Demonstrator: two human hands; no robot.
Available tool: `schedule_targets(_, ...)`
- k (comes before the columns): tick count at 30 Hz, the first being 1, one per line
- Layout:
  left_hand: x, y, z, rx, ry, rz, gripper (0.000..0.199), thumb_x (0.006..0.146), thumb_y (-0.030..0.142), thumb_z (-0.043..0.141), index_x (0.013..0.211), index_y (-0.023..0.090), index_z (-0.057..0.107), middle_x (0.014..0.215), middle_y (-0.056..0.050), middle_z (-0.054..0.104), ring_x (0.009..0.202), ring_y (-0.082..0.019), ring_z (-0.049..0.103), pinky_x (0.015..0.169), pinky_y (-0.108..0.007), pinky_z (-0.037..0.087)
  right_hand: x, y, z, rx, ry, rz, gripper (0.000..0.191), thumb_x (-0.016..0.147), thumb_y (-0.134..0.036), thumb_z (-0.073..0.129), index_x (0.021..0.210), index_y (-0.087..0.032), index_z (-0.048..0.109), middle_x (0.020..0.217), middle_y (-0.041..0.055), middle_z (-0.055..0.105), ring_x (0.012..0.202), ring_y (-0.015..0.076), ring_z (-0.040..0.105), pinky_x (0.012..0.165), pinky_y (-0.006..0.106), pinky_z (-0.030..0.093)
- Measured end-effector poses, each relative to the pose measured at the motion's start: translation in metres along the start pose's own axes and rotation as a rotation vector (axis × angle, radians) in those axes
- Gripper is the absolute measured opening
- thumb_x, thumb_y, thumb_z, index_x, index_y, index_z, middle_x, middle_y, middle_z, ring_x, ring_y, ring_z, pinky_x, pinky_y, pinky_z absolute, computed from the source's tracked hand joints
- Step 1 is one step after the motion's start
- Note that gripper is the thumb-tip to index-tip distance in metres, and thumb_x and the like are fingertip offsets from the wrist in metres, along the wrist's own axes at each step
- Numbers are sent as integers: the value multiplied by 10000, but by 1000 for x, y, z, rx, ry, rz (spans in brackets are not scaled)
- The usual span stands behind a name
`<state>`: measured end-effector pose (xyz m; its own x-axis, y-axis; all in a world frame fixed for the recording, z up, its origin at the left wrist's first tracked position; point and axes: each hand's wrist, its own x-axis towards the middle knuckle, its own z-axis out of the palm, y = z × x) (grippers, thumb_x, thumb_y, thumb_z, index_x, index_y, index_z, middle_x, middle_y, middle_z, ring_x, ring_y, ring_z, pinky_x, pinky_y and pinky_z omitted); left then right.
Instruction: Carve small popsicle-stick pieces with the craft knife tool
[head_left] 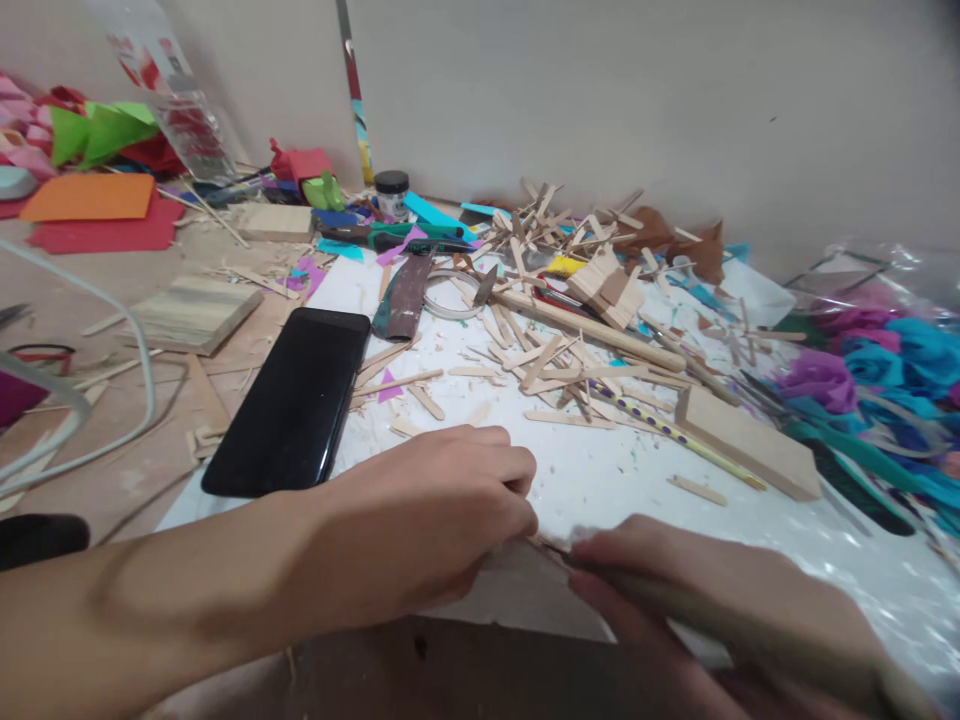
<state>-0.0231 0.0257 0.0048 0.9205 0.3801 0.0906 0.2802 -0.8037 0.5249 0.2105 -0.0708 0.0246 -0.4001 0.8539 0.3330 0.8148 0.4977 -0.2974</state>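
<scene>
My left hand (469, 500) is closed at the front edge of the white board (480, 455), its fingers curled round a thin piece whose end pokes out toward the right. My right hand (720, 590) grips a long tool with a brownish handle (750, 620); the handle runs down to the lower right. The tool's tip lies between the two hands, close to the thin piece, and is too blurred to make out. A black phone (292, 400) lies just beyond my left forearm. Craft sticks (555, 370) are scattered behind my hands.
A pencil (675, 430), a wooden block (750, 440) and green-handled scissors (855, 450) lie at the right. Behind are a wooden rod (592, 325), a tape roll (454, 295) and a small jar (391, 195). A white cable (142, 350) loops at the left.
</scene>
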Motion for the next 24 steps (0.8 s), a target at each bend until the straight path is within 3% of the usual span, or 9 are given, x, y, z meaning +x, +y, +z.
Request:
schedule_targets(3,0,0,2,7,40,-2,204,923,54,621,802,177,731,858,0,616,803,-164,537,714,-316,390,7,2,-4,156,5,185,197,1024,-334,674,905,-313,829,863,27,855,700,227,818,499,258,624)
schedule_targets(7,1,-2,4,-2,53,50,198,843,0,637,757,159,719,859,-8,619,805,-158,535,696,-303,387,22,-2,-6,274,-56,286,255,1002,-343,694,784,-277,808,766,7,832,631,199,788,504,256,608)
schedule_targets(14,0,-2,2,57,55,68,197,942,54,638,878,175,781,903,-28,665,851,-185,576,726,-318,399,25,-8,0,299,-69,162,236,1007,-207,632,831,-234,787,757,17,815,615,178,760,527,276,559)
schedule_targets(20,1,-2,2,104,44,107,210,879,-10,652,874,171,759,934,-43,687,920,-197,631,761,-303,446,15,-12,6,198,1,126,281,1020,-209,626,775,-240,760,796,45,826,671,201,788,508,257,548)
schedule_targets(24,2,-1,1,129,42,107,195,925,17,636,861,167,743,936,-53,687,925,-206,627,768,-313,454,0,-9,3,-3,-150,1,214,1038,-229,588,884,-261,732,686,-11,751,520,164,708,473,253,521)
